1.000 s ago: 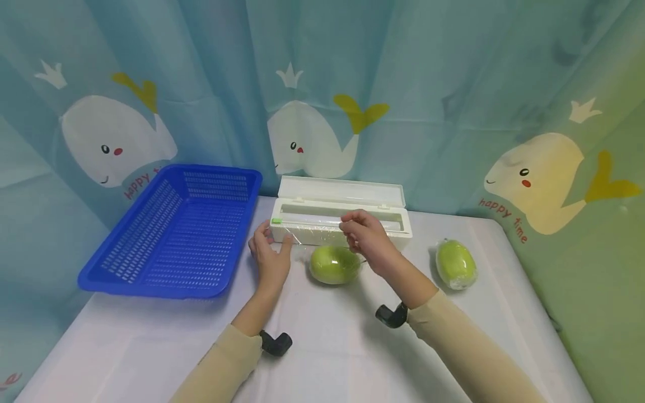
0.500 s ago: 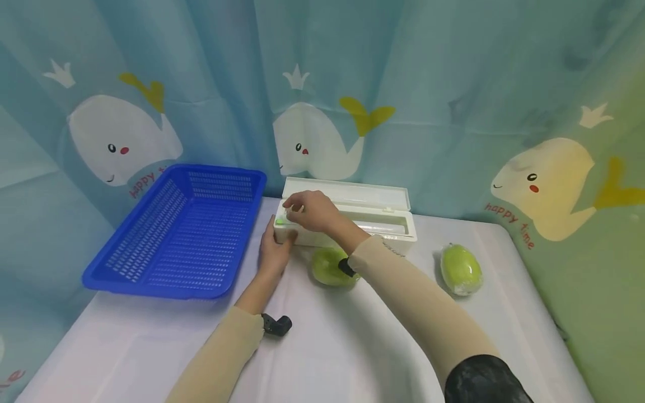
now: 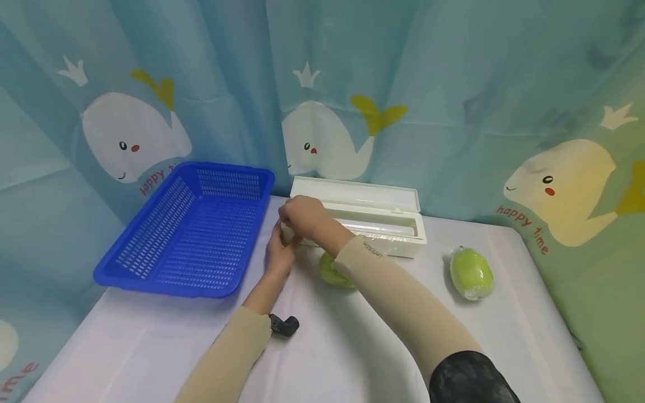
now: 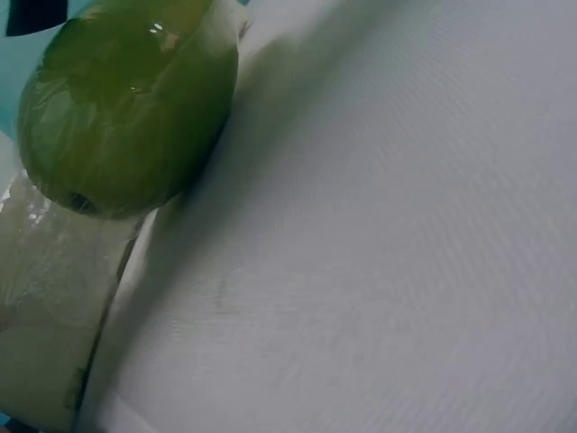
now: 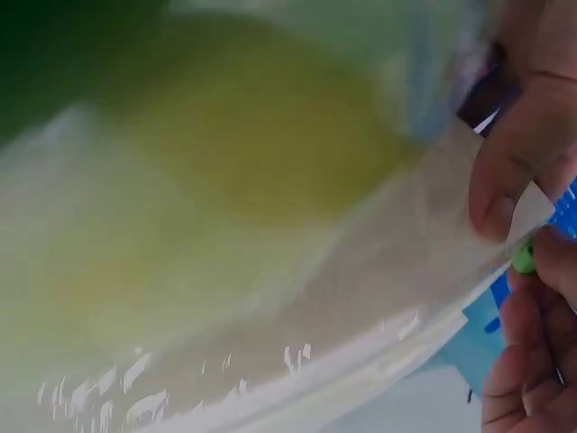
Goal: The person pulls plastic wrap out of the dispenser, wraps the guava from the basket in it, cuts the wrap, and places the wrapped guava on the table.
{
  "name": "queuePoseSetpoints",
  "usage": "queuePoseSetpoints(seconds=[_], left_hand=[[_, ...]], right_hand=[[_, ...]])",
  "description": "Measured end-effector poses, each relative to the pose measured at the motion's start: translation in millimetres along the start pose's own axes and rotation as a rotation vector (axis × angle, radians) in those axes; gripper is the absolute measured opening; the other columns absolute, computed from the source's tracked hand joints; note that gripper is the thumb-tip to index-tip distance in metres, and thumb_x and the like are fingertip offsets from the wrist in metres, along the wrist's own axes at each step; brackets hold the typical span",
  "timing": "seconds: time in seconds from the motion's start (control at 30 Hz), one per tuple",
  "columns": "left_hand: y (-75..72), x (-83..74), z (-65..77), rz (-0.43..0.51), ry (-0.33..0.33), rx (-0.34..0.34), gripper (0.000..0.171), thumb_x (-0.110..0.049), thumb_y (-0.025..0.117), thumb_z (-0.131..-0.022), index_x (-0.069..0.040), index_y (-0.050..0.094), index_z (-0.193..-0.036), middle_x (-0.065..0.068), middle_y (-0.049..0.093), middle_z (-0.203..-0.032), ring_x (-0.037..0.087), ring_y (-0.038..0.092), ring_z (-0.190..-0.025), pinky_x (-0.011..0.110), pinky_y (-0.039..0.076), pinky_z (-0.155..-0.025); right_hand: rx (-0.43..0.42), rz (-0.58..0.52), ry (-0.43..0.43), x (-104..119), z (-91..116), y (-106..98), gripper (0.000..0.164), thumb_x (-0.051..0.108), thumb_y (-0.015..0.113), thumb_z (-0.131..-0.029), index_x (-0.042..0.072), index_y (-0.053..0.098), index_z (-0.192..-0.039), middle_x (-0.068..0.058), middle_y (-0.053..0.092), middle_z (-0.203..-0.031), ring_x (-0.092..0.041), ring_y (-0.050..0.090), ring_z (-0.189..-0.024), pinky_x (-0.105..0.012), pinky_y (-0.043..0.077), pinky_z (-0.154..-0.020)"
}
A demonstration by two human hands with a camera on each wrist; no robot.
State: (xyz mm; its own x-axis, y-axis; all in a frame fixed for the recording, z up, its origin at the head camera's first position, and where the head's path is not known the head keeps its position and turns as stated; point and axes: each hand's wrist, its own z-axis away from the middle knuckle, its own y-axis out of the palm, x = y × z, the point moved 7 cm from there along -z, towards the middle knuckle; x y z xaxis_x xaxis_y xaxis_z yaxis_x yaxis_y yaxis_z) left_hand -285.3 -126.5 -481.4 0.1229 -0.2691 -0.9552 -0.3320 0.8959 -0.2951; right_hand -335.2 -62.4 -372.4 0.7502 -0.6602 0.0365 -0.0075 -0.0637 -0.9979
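A white cling film dispenser (image 3: pixel 400 244) stands at the back of the table with its lid up and a roll inside. My left hand (image 3: pixel 279 254) grips its left end, thumb (image 5: pixel 496 194) against the front. My right hand (image 3: pixel 306 217) is at that same end, pinching the small green cutter slider (image 5: pixel 523 259) between its fingers in the right wrist view. Clear film hangs over the dispenser's front. Just before it lies a green fruit (image 4: pixel 126 117), partly hidden by my right forearm in the head view; film shows across it in the left wrist view.
To the left of the dispenser stands a blue perforated basket (image 3: pixel 183 287). A second green fruit (image 3: pixel 471 273), wrapped in film, lies on the right of the white-covered table (image 3: pixel 347 358). A whale-print curtain (image 3: pixel 227 106) hangs close behind.
My right hand has moved left along the dispenser, from above the fruit to the slider at the left end, and now pinches it. The left hand has stayed at that end.
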Motion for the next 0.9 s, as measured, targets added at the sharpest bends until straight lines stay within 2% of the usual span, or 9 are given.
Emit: queuePoseSetpoints(seconds=[0.07,0.17,0.23,0.33,0.4,0.43,0.63,0.9], left_hand=[[-2.3,-3.2,-0.6,-0.021,0.034,-0.017,0.077,-0.033,0.070,-0.093,-0.019,0.030,-0.158,0.012,0.034,-0.160,0.031,0.029,-0.148,0.045,0.023,-0.121],[-6.5,-8.2,-2.4,-0.064,0.097,-0.031,0.080,-0.029,0.072,-0.092,-0.019,0.028,-0.158,0.010,0.032,-0.161,0.030,0.028,-0.149,0.045,0.022,-0.121],[-7.4,-11.2,-4.1,-0.031,0.140,-0.012,0.080,-0.023,0.072,-0.092,-0.016,0.027,-0.158,0.009,0.031,-0.162,0.029,0.029,-0.149,0.042,0.024,-0.121],[-4.9,-12.0,-7.0,0.082,0.169,0.050,0.077,-0.015,0.071,-0.093,-0.011,0.027,-0.157,0.011,0.034,-0.160,0.028,0.034,-0.146,0.038,0.029,-0.119],[-2.7,-11.4,-8.0,0.150,0.169,0.081,0.076,-0.012,0.070,-0.093,-0.009,0.027,-0.157,0.013,0.036,-0.159,0.029,0.039,-0.144,0.036,0.033,-0.117],[-2.2,-10.1,-8.6,0.152,0.165,0.080,0.076,-0.013,0.070,-0.093,-0.010,0.028,-0.157,0.013,0.038,-0.158,0.029,0.041,-0.143,0.036,0.035,-0.116],[1.6,-8.5,-6.2,0.117,0.134,0.069,0.076,-0.017,0.069,-0.095,-0.016,0.026,-0.158,0.016,0.043,-0.154,0.031,0.045,-0.139,0.039,0.038,-0.114],[-2.8,-12.6,-2.8,0.086,0.153,0.011,0.073,-0.013,0.069,-0.094,-0.009,0.030,-0.156,0.020,0.045,-0.151,0.036,0.049,-0.135,0.042,0.043,-0.109]], right_hand=[[0.002,0.024,0.007,-2,3,-1,0.013,0.011,0.062,-0.093,0.017,0.074,-0.093,0.003,0.071,-0.092,-0.015,0.063,-0.083,-0.032,0.055,-0.069],[0.020,0.011,0.033,-7,8,0,0.013,0.011,0.062,-0.093,0.018,0.074,-0.094,0.004,0.070,-0.092,-0.014,0.063,-0.083,-0.031,0.055,-0.069],[0.030,-0.006,0.035,-10,11,1,0.013,0.012,0.062,-0.094,0.017,0.074,-0.097,0.003,0.071,-0.095,-0.015,0.064,-0.087,-0.031,0.055,-0.073],[0.030,-0.020,0.033,-12,14,2,0.014,0.013,0.061,-0.096,0.017,0.074,-0.101,0.002,0.071,-0.101,-0.017,0.066,-0.092,-0.033,0.056,-0.077],[0.021,-0.022,0.031,-14,17,3,0.015,0.013,0.061,-0.096,0.017,0.074,-0.102,0.001,0.070,-0.102,-0.018,0.067,-0.094,-0.033,0.057,-0.078],[0.014,-0.025,0.031,-15,18,3,0.015,0.013,0.062,-0.096,0.017,0.074,-0.103,0.001,0.070,-0.103,-0.018,0.067,-0.094,-0.034,0.057,-0.078],[-0.008,-0.014,0.020,-21,26,7,0.011,0.011,0.061,-0.097,0.017,0.070,-0.102,0.000,0.069,-0.100,-0.020,0.067,-0.091,-0.034,0.057,-0.072],[-0.017,-0.015,-0.003,-24,31,7,0.008,0.011,0.058,-0.098,0.017,0.064,-0.099,0.000,0.067,-0.096,-0.020,0.065,-0.086,-0.033,0.055,-0.071]])
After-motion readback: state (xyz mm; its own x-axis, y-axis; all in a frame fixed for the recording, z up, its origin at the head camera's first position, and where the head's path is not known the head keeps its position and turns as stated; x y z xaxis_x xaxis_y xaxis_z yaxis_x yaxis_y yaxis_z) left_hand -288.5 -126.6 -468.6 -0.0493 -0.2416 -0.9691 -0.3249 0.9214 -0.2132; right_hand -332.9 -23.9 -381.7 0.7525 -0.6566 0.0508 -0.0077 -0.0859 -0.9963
